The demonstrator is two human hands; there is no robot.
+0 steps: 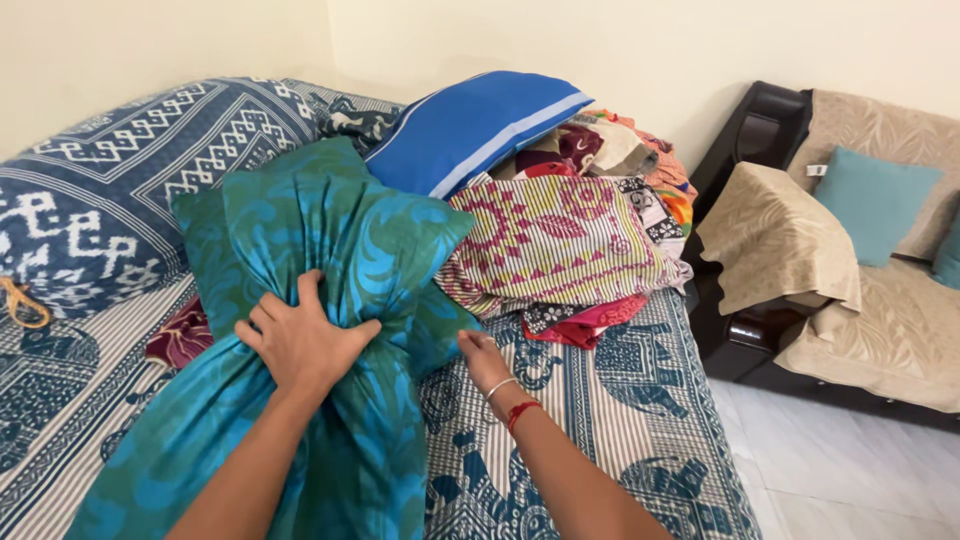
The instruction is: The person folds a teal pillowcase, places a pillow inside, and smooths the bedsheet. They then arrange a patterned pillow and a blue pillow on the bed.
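Teal and green fabric fills the middle of the head view: a patterned pillowcase point(300, 300) with a pillow inside it stands up from the bed point(640, 420), its lower cloth trailing toward the near edge of the frame. The left hand point(300, 340) is clenched on the bunched cloth at the pillow's waist, fingers spread over the folds and gripping them tight. The right hand point(482, 358), with a silver bangle and a red thread at the wrist, reaches to the pillowcase's right side; its fingertips are tucked against the fabric, and it seems to pinch an edge there, though the grip itself is hidden. The bed is covered by a blue and white printed sheet. Just behind the pillow lies a blue striped pillow point(470, 125), leaning on a heap of folded clothes point(590, 230) in pink, yellow, red and orange. A dark red cloth point(180, 335) peeks out to the left of the pillow. Well apart to the right stands a dark sofa point(770, 130) draped in beige covers, with a teal cushion point(875, 200) on it.
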